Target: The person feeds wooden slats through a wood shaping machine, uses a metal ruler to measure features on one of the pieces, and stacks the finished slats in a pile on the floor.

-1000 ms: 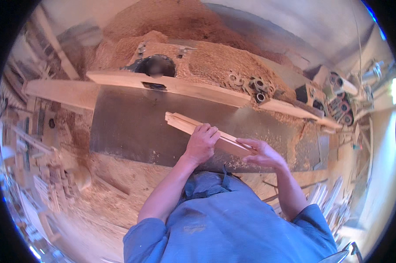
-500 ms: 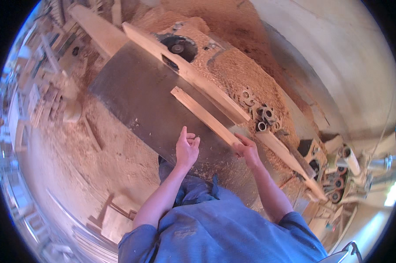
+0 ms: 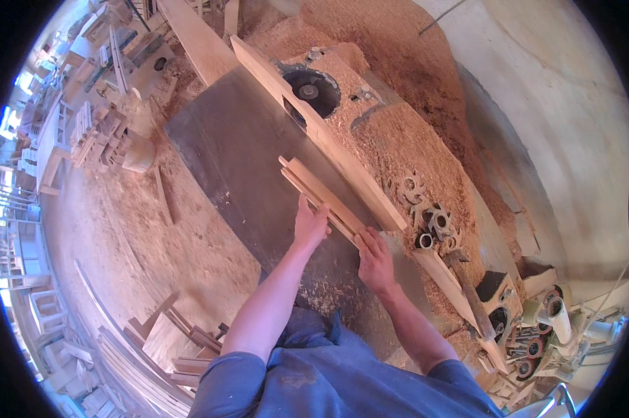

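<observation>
Shavings point(image 3: 387, 139) bank up behind the dark tabletop point(image 3: 224, 139); a wooden fence point(image 3: 346, 167) stands between.
My left hand point(image 3: 310, 226) and right hand point(image 3: 375, 262) grip a grooved strip point(image 3: 318, 193), metal cutters point(image 3: 437, 221) beyond.

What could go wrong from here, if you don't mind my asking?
If the bare left hand or right hand strayed to the opening in the wooden fence, it might be hurt; I cannot tell whether anything spins there. Loose shavings on the dark tabletop could make the wooden strip ride unevenly.
</observation>
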`<state>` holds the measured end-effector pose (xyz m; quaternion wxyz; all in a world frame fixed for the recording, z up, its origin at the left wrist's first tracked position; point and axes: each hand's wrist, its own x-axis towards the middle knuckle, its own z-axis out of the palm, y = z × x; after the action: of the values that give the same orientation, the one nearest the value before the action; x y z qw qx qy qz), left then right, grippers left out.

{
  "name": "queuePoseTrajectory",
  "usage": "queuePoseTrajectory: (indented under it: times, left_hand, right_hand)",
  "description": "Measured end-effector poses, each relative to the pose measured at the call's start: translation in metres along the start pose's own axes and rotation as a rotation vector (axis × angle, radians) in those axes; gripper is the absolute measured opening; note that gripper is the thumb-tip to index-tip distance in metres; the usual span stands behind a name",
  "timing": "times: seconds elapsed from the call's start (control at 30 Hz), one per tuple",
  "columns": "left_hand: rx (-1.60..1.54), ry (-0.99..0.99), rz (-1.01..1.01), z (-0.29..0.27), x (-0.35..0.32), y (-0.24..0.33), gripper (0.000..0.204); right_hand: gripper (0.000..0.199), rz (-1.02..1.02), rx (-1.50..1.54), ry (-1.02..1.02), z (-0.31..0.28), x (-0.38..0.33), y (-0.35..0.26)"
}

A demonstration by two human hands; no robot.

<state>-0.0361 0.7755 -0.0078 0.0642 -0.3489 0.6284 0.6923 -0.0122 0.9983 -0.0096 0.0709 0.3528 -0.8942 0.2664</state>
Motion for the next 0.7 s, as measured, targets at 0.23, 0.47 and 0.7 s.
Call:
queuePoseTrajectory:
  times: [0.23, 0.47, 0.7]
  left_hand:
    - [0.173, 0.163, 0.053, 0.040, 0.035, 0.036, 0.073]
    - [0.045, 0.139, 0.149, 0.030, 0.073, 0.026, 0.061]
    - [-0.067, 0.048, 0.034, 0.013, 0.077, 0.066, 0.029]
  right_hand:
    - [0.054, 0.000, -0.023, 0.012, 0.011, 0.029, 0.012]
    - [0.048, 0.021, 0.004, 0.117, 0.027, 0.057, 0.007]
    - [0.045, 0.027, 0.017, 0.204, 0.042, 0.077, 0.008]
